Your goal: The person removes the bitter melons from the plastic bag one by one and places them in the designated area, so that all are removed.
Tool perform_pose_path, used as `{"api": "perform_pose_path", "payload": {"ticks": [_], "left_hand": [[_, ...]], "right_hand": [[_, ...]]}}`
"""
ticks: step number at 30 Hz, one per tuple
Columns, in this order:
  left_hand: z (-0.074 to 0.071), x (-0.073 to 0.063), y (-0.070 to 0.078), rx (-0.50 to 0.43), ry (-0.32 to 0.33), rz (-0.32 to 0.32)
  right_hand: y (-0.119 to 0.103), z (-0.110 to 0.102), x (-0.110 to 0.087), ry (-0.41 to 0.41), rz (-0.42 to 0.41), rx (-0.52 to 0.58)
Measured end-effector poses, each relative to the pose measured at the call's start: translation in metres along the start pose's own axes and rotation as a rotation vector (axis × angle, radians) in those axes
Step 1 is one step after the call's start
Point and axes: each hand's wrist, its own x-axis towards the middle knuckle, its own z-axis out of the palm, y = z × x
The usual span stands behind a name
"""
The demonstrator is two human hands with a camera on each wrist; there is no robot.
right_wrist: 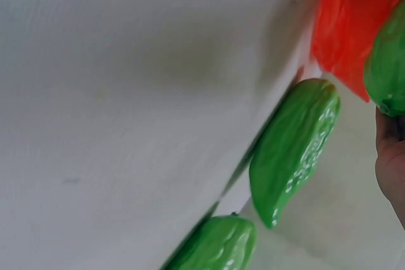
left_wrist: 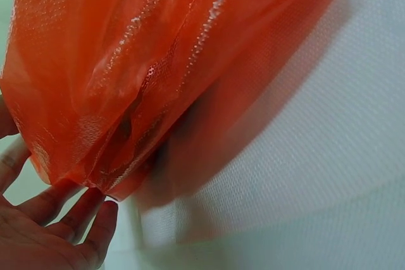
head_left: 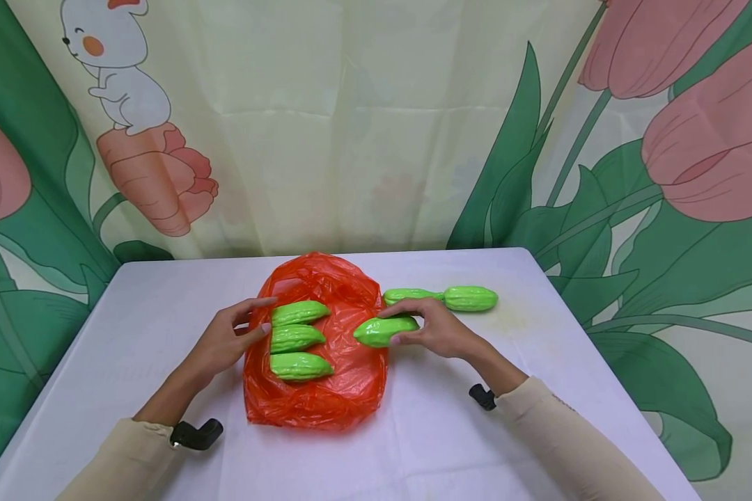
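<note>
A red plastic bag [head_left: 316, 410] lies spread on the table. Three bitter melons [head_left: 297, 339] are side by side in its left part. My left hand [head_left: 228, 341] holds the bag's left edge with thumb and index finger apart at the rim; in the left wrist view, folds run down to its fingers [left_wrist: 101, 226]. Over the bag's right side, my right hand [head_left: 435, 330] grips another bitter melon [head_left: 374, 332] between thumb and fingers. Part of that melon [right_wrist: 387, 61] shows at the right wrist view's edge.
Two more bitter melons, one [head_left: 470, 298] at the right and one [head_left: 407, 295] partly behind my right hand, lie end to end right of the bag. A white cloth covers the table [head_left: 439, 445]. Behind its far edge hangs a printed curtain [head_left: 388, 139].
</note>
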Motion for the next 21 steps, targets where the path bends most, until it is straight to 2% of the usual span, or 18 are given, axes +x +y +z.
{"api": "perform_pose_path", "payload": {"ticks": [4,21], "left_hand": [[0.000,0.000,-0.001,-0.003,0.000,0.007],[0.000,0.001,-0.003,-0.010,0.005,0.010]], "right_hand": [[0.008,-0.006,-0.002,0.025,0.036,-0.012],[0.033,-0.030,-0.011,0.089,0.072,-0.053]]}}
